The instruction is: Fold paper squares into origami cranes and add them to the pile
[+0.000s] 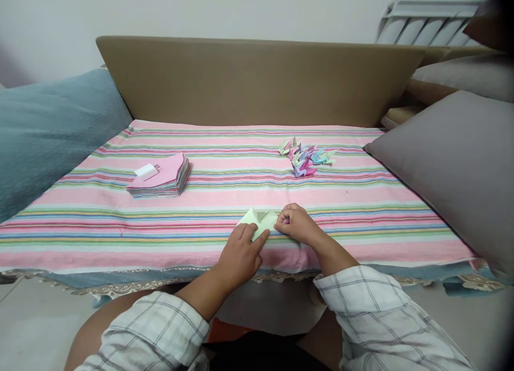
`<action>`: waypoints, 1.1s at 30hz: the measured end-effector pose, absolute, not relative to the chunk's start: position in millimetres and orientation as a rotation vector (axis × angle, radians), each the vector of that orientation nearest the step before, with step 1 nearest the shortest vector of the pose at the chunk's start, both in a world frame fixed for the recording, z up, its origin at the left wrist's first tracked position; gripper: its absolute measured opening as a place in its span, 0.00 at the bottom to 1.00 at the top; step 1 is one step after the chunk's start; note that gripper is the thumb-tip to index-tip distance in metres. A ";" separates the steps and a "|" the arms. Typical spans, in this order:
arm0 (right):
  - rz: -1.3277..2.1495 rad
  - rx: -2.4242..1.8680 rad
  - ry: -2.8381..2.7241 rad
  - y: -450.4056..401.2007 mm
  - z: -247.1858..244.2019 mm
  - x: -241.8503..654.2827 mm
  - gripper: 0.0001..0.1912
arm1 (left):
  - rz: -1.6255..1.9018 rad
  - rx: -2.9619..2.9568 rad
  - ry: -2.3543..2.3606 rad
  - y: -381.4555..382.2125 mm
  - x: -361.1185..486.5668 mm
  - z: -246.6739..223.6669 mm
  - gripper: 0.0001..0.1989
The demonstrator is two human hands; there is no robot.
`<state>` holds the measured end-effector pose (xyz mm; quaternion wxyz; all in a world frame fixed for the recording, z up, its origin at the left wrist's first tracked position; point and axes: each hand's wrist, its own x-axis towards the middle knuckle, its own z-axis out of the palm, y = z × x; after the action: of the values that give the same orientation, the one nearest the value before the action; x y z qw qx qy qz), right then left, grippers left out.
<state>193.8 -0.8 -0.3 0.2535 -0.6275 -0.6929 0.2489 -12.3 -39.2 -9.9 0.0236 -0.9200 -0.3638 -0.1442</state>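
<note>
A pale green paper (263,220), partly folded, lies on the striped cloth near its front edge. My left hand (241,251) rests on the paper's lower left part, its fingers spread and pressing down. At the paper's right corner, my right hand (296,224) has its fingers curled in a pinch on the edge. Further back stands a cluster of small folded paper figures (307,158) in several colours. Over to the left is a stack of coloured paper (166,175) with a pink sheet on top, and a white object (146,171) lies on it.
The striped cloth (225,162) covers the seat up to a brown backrest (257,82). A blue cushion (52,130) stands at the left and grey cushions (458,162) at the right. My knees are below the front edge.
</note>
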 end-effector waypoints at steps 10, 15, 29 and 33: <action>0.731 -1.662 -1.911 -0.5 2.8 196.4 0.05 | -0.455 -2.832 -1.140 -38.6 -12.3 -13.5 0.33; 0.730 -1.728 -1.834 -2.6 4.0 190.0 0.12 | -0.492 -2.835 -1.124 -38.0 -13.0 -15.5 0.33; 0.758 -1.685 -1.832 0.3 -5.3 193.0 0.07 | -0.498 -2.826 -1.131 -37.5 -12.6 -15.1 0.33; 0.706 -1.731 -1.847 -1.8 -2.6 190.5 0.08 | -0.475 -2.830 -1.143 -37.8 -11.3 -13.3 0.32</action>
<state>190.5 -1.8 -2.6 0.2539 -0.6371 -0.6798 0.2597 -11.3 -37.8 -13.3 0.0262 -0.9159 -0.3699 -0.1538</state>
